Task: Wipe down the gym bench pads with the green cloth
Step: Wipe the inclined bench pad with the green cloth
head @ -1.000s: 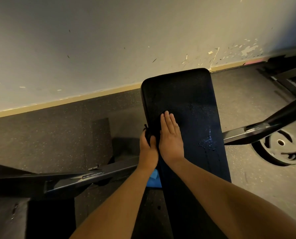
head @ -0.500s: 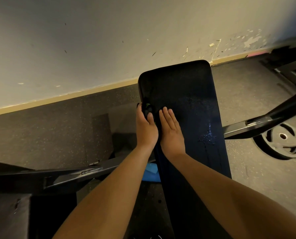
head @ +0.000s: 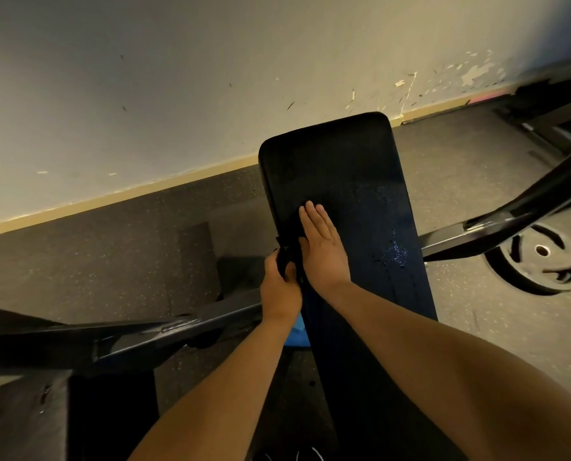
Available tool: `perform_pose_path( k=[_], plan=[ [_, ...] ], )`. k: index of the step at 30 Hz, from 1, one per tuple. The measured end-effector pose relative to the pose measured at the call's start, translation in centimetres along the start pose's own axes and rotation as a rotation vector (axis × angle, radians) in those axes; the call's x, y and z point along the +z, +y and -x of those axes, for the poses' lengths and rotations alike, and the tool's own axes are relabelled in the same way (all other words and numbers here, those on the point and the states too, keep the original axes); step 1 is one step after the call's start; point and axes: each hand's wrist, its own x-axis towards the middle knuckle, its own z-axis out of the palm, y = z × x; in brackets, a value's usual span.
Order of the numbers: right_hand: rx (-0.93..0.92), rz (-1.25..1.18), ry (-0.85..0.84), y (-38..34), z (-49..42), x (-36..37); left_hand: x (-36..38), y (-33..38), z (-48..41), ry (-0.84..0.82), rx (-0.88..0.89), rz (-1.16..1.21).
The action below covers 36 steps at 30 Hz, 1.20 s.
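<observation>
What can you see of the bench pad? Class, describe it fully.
The bench pad is a long, dark, narrow cushion with rounded corners and a vinyl-like textured skin, running away toward the wall. A wet patch glistens near its right edge. The right hand lies flat on it near the left edge, fingers straight; the left hand grips a bunched cloth, dark in this light, against that edge.

A pale painted wall [head: 177, 78], chipped and scuffed low on the right [head: 470, 71], meets a tan baseboard strip [head: 111, 197]. Below lies dark speckled rubber flooring [head: 94, 254]. Black metal frame bars cross at left [head: 127, 337] and right [head: 510, 221]. A black round weight plate [head: 536, 261] lies flat on the floor. The light is dim and warm.
</observation>
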Motion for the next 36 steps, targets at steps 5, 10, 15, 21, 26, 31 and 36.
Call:
perform_pose_path(
  k=[5, 10, 15, 21, 26, 31, 36],
  plan=[
    [-0.06, -0.111, 0.059, -0.7, 0.5, -1.2, -0.9, 2.4, 0.3, 0.239, 0.149, 0.057],
    [-0.072, -0.529, -0.054, -2.4, 1.1, -1.9, -1.6, 6.7, -0.2, 0.175, 0.16, 0.334],
    [-0.134, -0.51, -0.07, -2.9, 0.3, -2.2, -1.6, 7.7, -1.0, 0.054, 0.155, 0.415],
    [-0.12, -0.127, 0.19, -0.6, -0.9, -2.2, -1.7, 5.7, -2.4, 0.15, 0.15, 0.25],
    [0.096, -0.096, 0.202, 1.7, -1.0, -2.8, -0.6, 3.4, -3.5, -0.045, 0.216, -0.105],
    [-0.123, -0.002, 0.09, -0.1, -1.3, -0.7, -0.5, 2.9, -3.1, -0.007, 0.282, -0.206],
    [-0.228, 0.217, 0.057, 3.5, -2.4, -2.8, -0.2, 3.7, -3.4, -0.053, 0.355, -0.493]
  ],
)
